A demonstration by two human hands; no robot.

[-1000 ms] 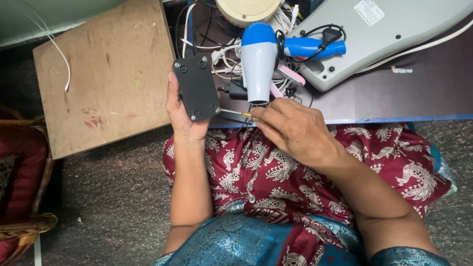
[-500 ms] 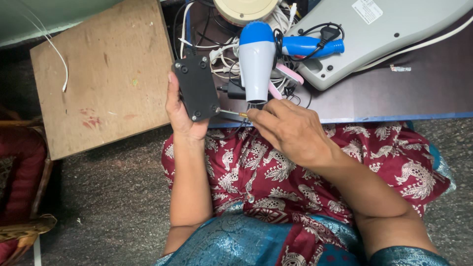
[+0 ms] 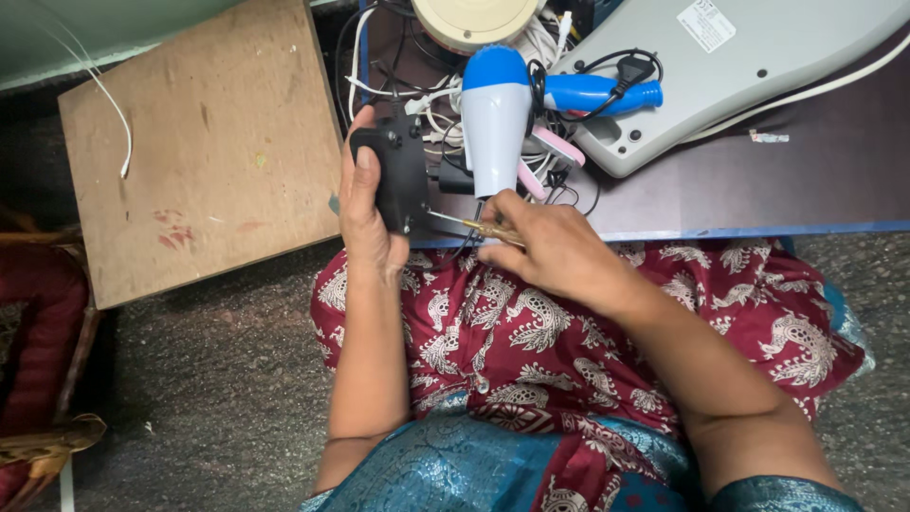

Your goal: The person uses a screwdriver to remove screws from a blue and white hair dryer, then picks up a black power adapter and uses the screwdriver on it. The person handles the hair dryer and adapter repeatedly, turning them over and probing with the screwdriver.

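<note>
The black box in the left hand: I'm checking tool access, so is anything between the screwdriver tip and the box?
Nothing visible does. The left hand holds the black box upright, and the screwdriver in the right hand reaches straight to its lower right corner. The hair dryer and cables lie behind, on the table.

Soft, even daylight, moderately bright, no hard glare. The wooden board (image 3: 199,142) is the brightest warm surface; the floor below it and the far left edge beyond it fall dim and murky. Right of the board, the cable tangle sits in deep shadow, detail lost. The grey plastic casing (image 3: 758,66) far right of the board shows mild sheen. Focus is sharp overall; slight softness toward the corners.
</note>
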